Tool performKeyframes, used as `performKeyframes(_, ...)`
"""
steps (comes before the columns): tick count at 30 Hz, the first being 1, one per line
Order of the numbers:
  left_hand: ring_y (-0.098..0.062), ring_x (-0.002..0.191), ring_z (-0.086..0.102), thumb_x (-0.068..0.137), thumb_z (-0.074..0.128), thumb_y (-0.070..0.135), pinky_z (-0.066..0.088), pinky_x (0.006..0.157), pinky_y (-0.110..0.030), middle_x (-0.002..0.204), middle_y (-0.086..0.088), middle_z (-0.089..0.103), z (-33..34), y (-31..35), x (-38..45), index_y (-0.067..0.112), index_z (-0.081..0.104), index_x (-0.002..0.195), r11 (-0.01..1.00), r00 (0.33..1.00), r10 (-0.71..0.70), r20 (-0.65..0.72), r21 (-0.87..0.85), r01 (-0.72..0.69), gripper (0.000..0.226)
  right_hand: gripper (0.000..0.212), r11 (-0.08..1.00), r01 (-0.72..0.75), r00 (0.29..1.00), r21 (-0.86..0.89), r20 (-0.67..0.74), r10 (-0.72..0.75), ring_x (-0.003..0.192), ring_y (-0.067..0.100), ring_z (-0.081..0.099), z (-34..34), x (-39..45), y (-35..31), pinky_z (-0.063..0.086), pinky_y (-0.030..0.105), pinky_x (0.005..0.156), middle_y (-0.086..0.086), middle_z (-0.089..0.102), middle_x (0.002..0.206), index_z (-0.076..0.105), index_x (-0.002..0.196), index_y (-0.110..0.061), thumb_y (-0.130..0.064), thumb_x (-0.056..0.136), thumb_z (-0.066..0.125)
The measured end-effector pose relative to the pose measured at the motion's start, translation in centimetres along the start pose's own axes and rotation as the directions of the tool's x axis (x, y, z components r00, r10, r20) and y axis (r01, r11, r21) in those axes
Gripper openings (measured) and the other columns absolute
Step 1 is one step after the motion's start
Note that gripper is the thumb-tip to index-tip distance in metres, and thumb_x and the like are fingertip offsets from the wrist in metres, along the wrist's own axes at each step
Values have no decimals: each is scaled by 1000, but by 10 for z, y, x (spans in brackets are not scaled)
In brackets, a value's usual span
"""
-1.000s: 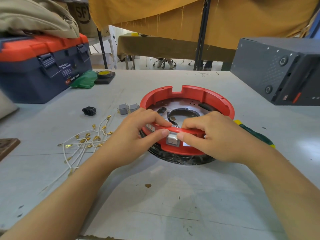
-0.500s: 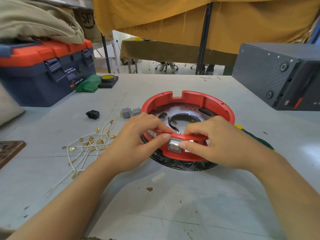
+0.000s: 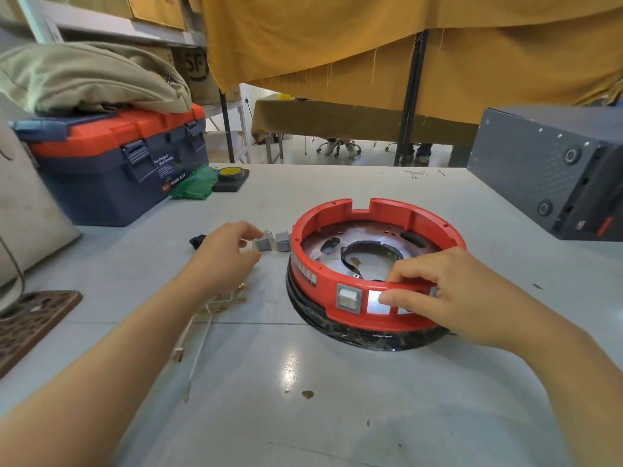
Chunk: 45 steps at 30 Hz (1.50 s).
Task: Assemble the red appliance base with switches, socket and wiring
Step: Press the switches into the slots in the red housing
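Grey plastic rocker switch [image 3: 262, 244], light and rigid, at ten o'clock: our left hand [image 3: 226, 251] pinched its sides, while our right hand [image 3: 448, 291] gripped the round red plastic base [image 3: 377, 264].

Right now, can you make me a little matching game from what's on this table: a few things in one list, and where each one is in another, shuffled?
Things:
1. fitted switch
2. loose switch
3. tape roll
4. green bag

Places:
A. pinched by the left hand
B. against the blue toolbox
C. in the red base wall
D. on a dark pad at the table's far side

Pairs: 1-C, 2-A, 3-D, 4-B
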<state>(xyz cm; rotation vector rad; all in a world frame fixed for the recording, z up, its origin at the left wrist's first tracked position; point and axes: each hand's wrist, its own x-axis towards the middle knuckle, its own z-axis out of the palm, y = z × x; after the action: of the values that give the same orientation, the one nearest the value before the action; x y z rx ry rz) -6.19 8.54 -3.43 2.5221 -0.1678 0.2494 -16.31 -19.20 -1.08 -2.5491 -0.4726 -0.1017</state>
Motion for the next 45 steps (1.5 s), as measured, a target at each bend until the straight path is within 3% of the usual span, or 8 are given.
performKeyframes(3, -19, 124, 45, 89, 60, 21, 38, 98, -33, 139, -1, 45, -5, -10, 19, 26, 44, 134, 985, 982, -27, 187, 173, -5, 49, 35, 1000, 3, 1000, -14, -26, -4, 79, 3, 62, 2, 1, -1, 55, 27, 70, -16, 67, 81, 64, 80, -39, -68, 72, 45)
performKeyframes(9, -23, 133, 37, 89, 63, 27, 30, 108, -34, 147, -3, 39, 9, 2, 46, 21, 36, 143, 945, 969, 81, 233, 292, -149, 61, 30, 998, 27, 996, -51, -81, -31, 71, 1, 58, 7, 2, -1, 47, 20, 63, -18, 62, 69, 56, 69, -40, -65, 77, 41)
performKeyframes(17, -21, 97, 54, 84, 66, 18, 45, 79, -31, 109, -5, 61, 20, -4, 51, 18, 61, 102, 918, 991, 104, 86, 374, -129, 19, 39, 993, 42, 996, -114, -73, -51, 73, 5, 60, 10, 2, 1, 52, 29, 68, -14, 65, 75, 60, 79, -35, -67, 75, 38)
performKeyframes(24, -14, 83, 58, 75, 78, 18, 44, 71, -21, 99, 4, 59, 9, -14, 31, 19, 57, 109, 992, 990, 124, -62, -30, -126, 40, 37, 993, 44, 997, -108, -62, -50, 80, 6, 62, 10, 3, 0, 54, 27, 71, -14, 67, 83, 60, 83, -40, -68, 74, 37)
performKeyframes(28, -7, 84, 59, 66, 80, 30, 48, 78, -12, 97, 3, 60, 0, -4, 7, 18, 64, 112, 935, 958, 263, -119, -215, -283, 50, 26, 997, 29, 997, -67, -64, -33, 79, 2, 61, 11, 5, 1, 53, 22, 70, -20, 65, 79, 55, 74, -46, -67, 74, 40)
performKeyframes(34, -9, 80, 65, 66, 70, 42, 53, 79, -20, 91, 1, 66, -9, 18, -27, 21, 71, 100, 846, 917, 380, -119, -356, -397, 40, 45, 1000, 4, 997, -13, -79, -5, 86, -14, 56, 11, 7, 1, 52, 18, 71, -27, 62, 83, 60, 80, -43, -77, 64, 37)
performKeyframes(40, -12, 76, 65, 69, 67, 46, 52, 67, -18, 97, 6, 68, -14, 35, -54, 27, 69, 102, 796, 916, 370, -152, -456, -397, 38, 48, 1000, 24, 992, -3, -125, -24, 80, 12, 66, 11, 5, 1, 57, 36, 72, -12, 69, 83, 64, 82, -37, -76, 67, 41)
performKeyframes(45, -9, 67, 65, 68, 70, 31, 50, 63, -14, 98, 9, 65, -5, 40, -74, 30, 68, 101, 727, 930, 338, -143, -587, -355, 33, 54, 999, 48, 985, -7, -163, -49, 84, 8, 65, 13, 6, 2, 58, 25, 69, -18, 67, 86, 61, 81, -41, -81, 63, 29)
